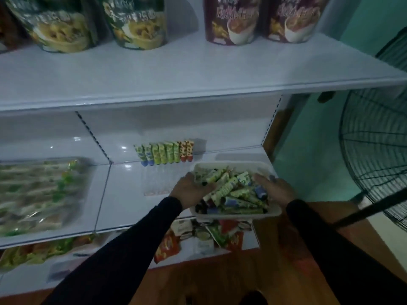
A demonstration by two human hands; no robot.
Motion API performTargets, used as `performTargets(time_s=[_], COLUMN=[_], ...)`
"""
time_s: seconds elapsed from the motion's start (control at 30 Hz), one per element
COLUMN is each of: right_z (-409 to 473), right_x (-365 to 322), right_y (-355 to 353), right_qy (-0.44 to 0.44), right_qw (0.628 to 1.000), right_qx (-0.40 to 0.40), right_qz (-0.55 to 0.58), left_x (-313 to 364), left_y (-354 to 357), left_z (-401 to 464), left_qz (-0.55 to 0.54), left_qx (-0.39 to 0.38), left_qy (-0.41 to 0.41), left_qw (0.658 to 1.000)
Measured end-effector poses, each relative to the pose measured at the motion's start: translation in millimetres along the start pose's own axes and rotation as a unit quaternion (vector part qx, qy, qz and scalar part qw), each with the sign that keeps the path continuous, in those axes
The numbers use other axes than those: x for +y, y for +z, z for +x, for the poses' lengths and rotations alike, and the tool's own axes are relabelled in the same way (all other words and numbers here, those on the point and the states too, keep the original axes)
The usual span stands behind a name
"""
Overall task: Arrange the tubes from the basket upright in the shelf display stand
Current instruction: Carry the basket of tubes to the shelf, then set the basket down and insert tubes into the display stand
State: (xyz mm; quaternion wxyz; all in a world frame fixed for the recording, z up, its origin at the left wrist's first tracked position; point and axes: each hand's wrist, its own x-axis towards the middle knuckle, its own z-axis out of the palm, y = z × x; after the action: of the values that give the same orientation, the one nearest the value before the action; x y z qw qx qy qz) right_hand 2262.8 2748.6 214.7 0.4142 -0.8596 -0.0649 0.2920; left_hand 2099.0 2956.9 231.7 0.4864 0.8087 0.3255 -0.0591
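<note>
A white basket (273,211) sits on the right end of the middle shelf, heaped with small green, yellow and blue tubes (233,192) lying in all directions. My left hand (190,188) reaches in from the basket's left side, its fingers over the tubes. My right hand (273,188) rests on the pile from the right, fingers bent down among the tubes. Whether either hand grips a tube is hidden. Behind the basket, several tubes stand upright in a row (164,153) at the back of a clear display stand (154,183).
The white middle shelf (123,194) has a divider (103,192), with a tray of wrapped packets (39,194) to its left. Large snack tubs (136,23) stand on the upper shelf. Snack packets (211,236) lie on the lower shelf. A standing fan (374,155) is at the right.
</note>
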Motion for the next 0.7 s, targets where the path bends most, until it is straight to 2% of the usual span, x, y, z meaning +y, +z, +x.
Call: performTargets(time_s=[0.17, 0.27, 0.4, 0.7], right_z=[58.4, 87.0, 118.6, 149.0], right_x=[9.9, 12.5, 18.0, 22.7], right_y=[-16.5, -17.5, -13.3, 6.0], right_qy=[0.028, -0.017, -0.023, -0.096], right_qw=[1.000, 1.000, 0.999, 0.990], right_qx=[0.008, 0.012, 0.037, 0.067], right_qz=[0.007, 0.003, -0.033, -0.074], left_x=[5.5, 7.9, -3.9, -24.9], left_y=[18.6, 28.5, 37.1, 46.5], left_z=[59.2, 81.3, 108.5, 133.3], left_qz=[-0.008, -0.033, -0.063, -0.049], left_qx=[-0.003, 0.007, 0.014, 0.048], left_qy=[0.044, 0.071, 0.091, 0.128], left_qw=[0.999, 0.997, 0.994, 0.989])
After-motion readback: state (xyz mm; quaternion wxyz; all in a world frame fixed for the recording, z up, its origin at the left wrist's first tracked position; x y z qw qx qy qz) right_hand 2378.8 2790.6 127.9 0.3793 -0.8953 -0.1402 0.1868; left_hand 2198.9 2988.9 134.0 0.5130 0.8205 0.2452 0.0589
